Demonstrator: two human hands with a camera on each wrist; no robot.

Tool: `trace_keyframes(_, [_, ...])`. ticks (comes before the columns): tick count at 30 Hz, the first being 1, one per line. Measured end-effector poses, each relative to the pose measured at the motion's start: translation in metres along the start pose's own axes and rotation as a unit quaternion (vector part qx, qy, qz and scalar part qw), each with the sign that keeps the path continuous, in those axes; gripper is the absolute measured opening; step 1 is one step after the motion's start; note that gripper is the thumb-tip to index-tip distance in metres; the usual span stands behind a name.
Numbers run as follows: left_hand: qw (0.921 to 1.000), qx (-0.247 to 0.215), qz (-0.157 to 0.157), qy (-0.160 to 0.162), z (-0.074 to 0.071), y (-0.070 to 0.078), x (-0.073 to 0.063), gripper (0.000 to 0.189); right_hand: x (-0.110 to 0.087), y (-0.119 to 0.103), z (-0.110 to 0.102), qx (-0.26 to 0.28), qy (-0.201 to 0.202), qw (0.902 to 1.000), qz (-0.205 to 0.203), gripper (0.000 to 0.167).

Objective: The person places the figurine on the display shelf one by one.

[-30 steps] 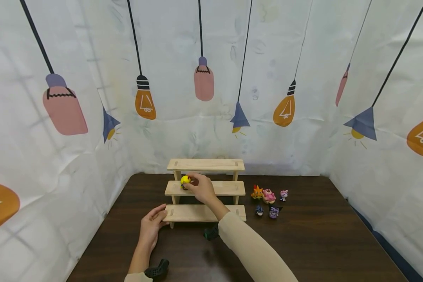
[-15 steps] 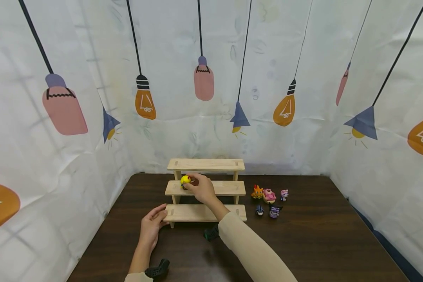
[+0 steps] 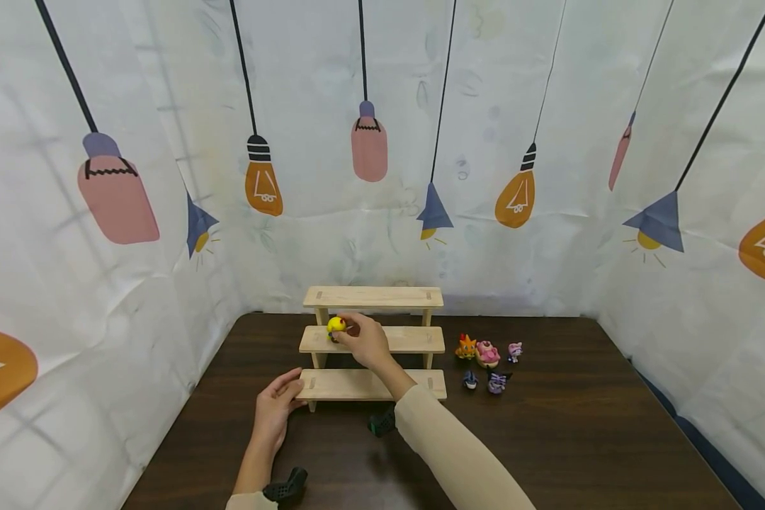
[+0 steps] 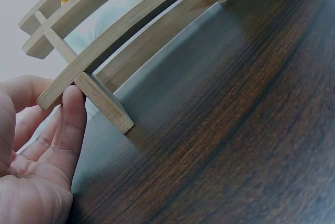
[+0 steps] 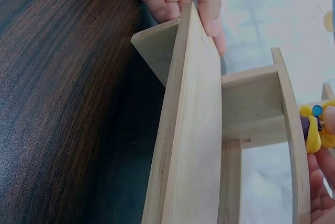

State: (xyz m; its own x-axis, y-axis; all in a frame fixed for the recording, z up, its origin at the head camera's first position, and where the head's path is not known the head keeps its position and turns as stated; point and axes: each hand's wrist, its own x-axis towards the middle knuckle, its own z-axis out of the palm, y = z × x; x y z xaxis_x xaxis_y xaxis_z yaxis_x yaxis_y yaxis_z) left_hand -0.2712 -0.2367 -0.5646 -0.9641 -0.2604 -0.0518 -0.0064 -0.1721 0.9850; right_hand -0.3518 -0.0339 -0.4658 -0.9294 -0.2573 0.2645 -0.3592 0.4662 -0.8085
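A three-step wooden display stand (image 3: 372, 384) stands on the dark table. My left hand (image 3: 275, 407) grips the left end of its lowest step, thumb on top and fingers beneath, as the left wrist view (image 4: 42, 140) also shows. On the left part of the middle step is a small yellow figurine (image 3: 336, 326), which my right hand (image 3: 366, 343) pinches between thumb and fingers. In the right wrist view, yellow and dark purple parts of the figurine (image 5: 312, 135) show at the right edge, with fingertips against it.
Right of the stand, several small figurines are grouped on the table: an orange one (image 3: 465, 347), a pink one (image 3: 487, 353), a small pink-purple one (image 3: 514, 352), a small blue one (image 3: 469, 380) and a purple one (image 3: 496, 383). A patterned white curtain (image 3: 395, 248) hangs behind.
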Motion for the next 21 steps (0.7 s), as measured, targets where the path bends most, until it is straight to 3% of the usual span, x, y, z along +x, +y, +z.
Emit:
trace_keyframes(12, [0.9999,0.006,-0.009,-0.002,0.000,0.002,0.001,0.047,-0.008,0.005,-0.008,0.063,0.000,0.9980,0.001,0.050])
trace_keyframes(21, [1.0000,0.002,-0.007,-0.001,0.000,0.002,-0.002,0.048,-0.033,0.025,-0.029,0.100,0.014,0.9945,-0.027,0.039])
